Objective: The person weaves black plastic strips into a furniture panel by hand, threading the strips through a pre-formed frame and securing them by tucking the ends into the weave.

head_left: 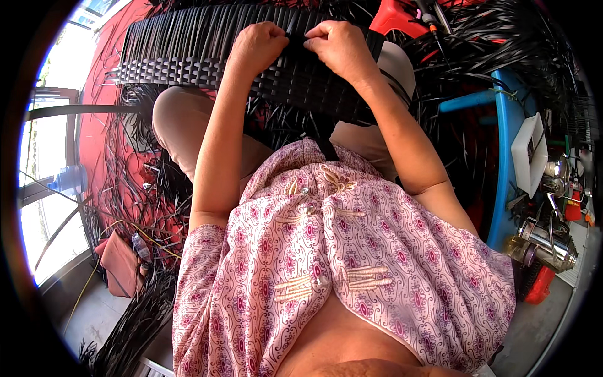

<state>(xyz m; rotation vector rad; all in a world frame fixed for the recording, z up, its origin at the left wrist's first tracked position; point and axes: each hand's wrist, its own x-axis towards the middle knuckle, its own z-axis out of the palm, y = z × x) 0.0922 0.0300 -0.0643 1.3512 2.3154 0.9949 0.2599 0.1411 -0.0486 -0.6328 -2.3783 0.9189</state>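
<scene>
My left hand [255,49] and right hand [344,51] face each other with a narrow gap between, fingers bent in; whether their tips grip a strip, I cannot tell. The black woven panel [182,70] lies beneath both, across my knees: tight checkered weave on the near side, slim parallel strips beyond. Its left edge is well away from my left hand; past my right, its end nears a red stool [397,20] and tangled black strips [496,38].

Partly woven black panel [179,50]
</scene>
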